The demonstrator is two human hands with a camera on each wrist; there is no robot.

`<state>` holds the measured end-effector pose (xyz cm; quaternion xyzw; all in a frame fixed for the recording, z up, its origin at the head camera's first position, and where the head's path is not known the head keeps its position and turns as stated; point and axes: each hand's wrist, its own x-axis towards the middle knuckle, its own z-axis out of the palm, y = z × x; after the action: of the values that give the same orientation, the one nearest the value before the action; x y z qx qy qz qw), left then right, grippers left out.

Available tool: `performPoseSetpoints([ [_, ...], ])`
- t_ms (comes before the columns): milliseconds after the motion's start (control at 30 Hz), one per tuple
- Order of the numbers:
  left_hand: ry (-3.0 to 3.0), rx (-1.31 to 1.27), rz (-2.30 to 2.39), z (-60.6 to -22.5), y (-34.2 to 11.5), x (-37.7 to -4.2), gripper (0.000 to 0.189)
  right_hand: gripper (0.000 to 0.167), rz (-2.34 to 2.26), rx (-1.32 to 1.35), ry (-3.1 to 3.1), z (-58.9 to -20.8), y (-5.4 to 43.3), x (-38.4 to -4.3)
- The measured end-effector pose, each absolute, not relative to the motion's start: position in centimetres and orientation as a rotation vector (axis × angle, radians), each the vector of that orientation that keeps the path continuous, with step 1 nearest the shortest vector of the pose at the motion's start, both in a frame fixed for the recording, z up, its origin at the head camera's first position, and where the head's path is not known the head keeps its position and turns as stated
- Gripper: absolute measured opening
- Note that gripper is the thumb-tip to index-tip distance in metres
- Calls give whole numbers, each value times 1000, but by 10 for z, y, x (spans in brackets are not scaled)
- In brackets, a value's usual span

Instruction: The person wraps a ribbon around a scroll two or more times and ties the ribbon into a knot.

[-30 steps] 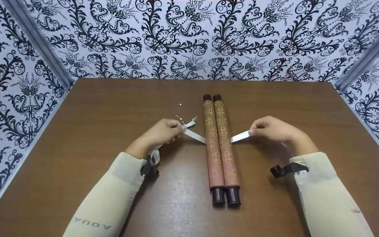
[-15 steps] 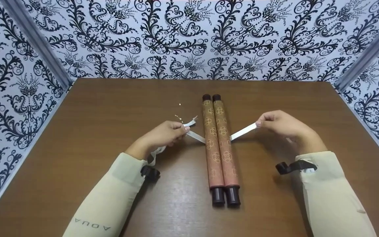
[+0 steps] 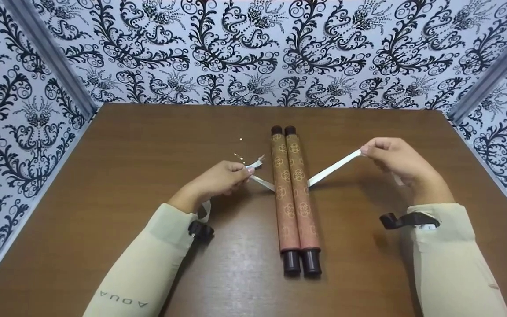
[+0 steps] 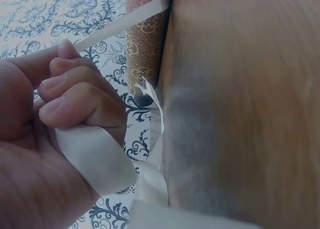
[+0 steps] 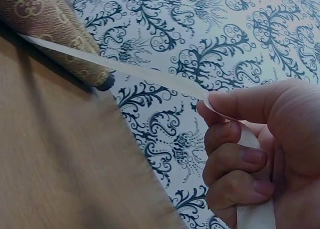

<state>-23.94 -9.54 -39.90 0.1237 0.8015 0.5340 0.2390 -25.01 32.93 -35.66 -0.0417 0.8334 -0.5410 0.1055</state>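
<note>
Two rolled scrolls point(image 3: 283, 193) with patterned gold-to-red covers and dark end knobs lie side by side, lengthwise, on the table. A white ribbon point(image 3: 335, 167) comes out low on both outer sides of the pair; its middle is hidden by them. To the left, my left hand point(image 3: 218, 179) pinches one stretch, and a frayed ribbon end point(image 4: 146, 87) shows near it. More ribbon loops across that palm in the left wrist view. My right hand point(image 3: 405, 165), raised to the right, pinches the other stretch, drawn straight. Ribbon point(image 5: 256, 216) also runs down behind its curled fingers.
The brown wooden table point(image 3: 148, 132) meets a black-and-white patterned wall point(image 3: 253, 53) at the back, with similar walls on both sides. Dark straps point(image 3: 405, 221) stick out at the sleeve cuffs.
My right hand has moved right and farther up, still pinching the ribbon, and the stretch on that side has grown longer. The left hand and the scrolls have hardly moved.
</note>
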Motion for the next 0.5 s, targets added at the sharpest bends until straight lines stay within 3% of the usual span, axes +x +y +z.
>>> performPoseSetpoints([
  [500,2233,331,1464,-401,-92,-240,39,18,-1991,0,2281,-350,348,-249],
])
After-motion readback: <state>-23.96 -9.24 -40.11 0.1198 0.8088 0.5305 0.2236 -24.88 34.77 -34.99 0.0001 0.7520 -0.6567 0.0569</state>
